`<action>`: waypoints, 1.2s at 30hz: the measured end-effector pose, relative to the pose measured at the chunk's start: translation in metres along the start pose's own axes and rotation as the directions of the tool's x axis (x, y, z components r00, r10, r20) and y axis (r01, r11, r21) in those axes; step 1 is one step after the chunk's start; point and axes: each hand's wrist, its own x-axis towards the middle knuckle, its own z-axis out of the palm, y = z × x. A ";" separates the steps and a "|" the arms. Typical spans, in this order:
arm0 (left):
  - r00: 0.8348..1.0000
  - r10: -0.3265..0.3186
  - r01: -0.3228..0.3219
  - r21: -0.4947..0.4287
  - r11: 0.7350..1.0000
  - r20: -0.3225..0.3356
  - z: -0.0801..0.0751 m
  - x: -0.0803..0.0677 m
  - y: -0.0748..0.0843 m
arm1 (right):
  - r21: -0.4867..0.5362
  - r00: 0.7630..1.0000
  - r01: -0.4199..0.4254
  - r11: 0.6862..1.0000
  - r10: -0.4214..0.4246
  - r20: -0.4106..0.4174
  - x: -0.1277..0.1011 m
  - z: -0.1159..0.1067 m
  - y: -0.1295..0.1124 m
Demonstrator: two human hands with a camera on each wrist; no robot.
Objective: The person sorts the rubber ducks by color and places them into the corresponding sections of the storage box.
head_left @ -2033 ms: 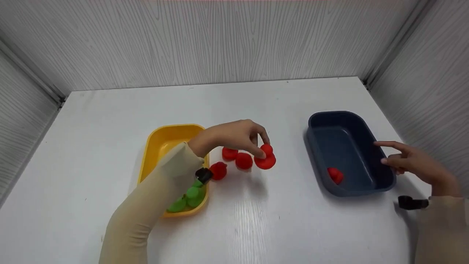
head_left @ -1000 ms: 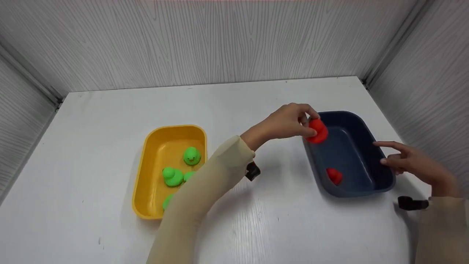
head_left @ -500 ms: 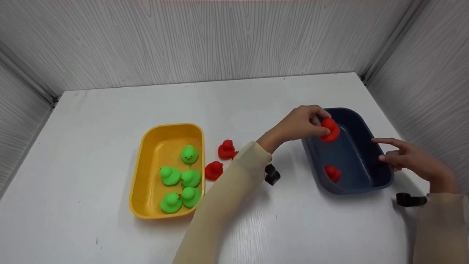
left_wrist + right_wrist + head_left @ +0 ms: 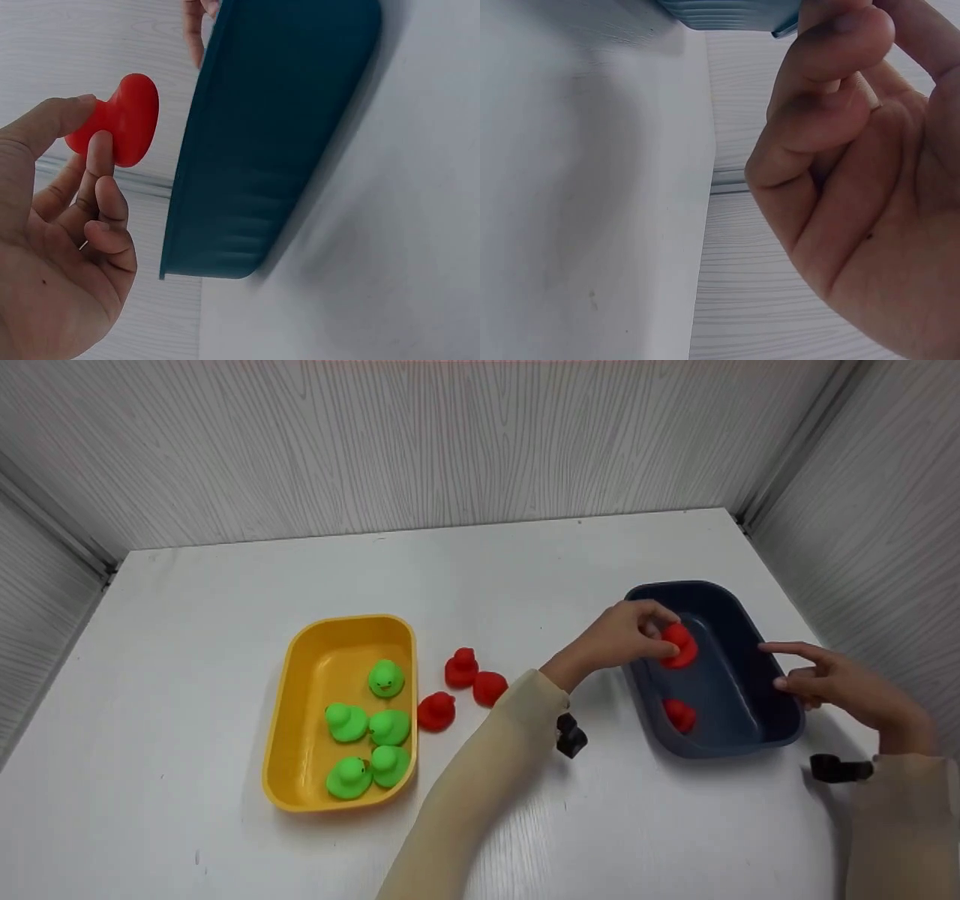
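Observation:
In the head view my left hand [image 4: 619,639] pinches a red rubber duck [image 4: 679,646] between thumb and fingers, over the inside of the dark blue bin [image 4: 709,741]. The left wrist view shows this red duck [image 4: 129,124] at the fingertips, above the bin's rim. Another red duck [image 4: 679,715] lies in the bin's near left corner. My right hand [image 4: 847,682] holds the bin's right rim with the index finger and thumb at its edge. Its other fingers are curled, and their contact with the wall is partly hidden.
A yellow bin [image 4: 300,727] on the left contains several green ducks [image 4: 348,723]. Three red ducks [image 4: 460,668] lie on the white table [image 4: 247,855] just right of it. Panelled walls [image 4: 450,450] enclose the table at the back and sides.
My left hand has carried the red duck rightward from beside the other red ducks to over the blue bin, then slightly lower. My right hand has stayed at the bin's rim.

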 end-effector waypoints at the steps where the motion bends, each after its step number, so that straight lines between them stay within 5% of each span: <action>1: 1.000 -0.005 0.005 0.006 1.000 -0.003 0.000 0.001 -0.002 | -0.001 1.000 0.005 1.000 -0.005 -0.001 0.000 0.000 0.000; 14: 0.997 -0.050 0.055 0.088 0.995 -0.061 0.007 0.004 -0.015 | 0.027 1.000 0.030 0.999 -0.030 0.009 0.001 0.001 0.001; 36: 0.971 -0.176 0.215 0.263 0.941 -0.162 0.023 0.007 -0.021 | 0.070 0.998 0.057 0.996 -0.057 0.011 0.002 -0.001 0.005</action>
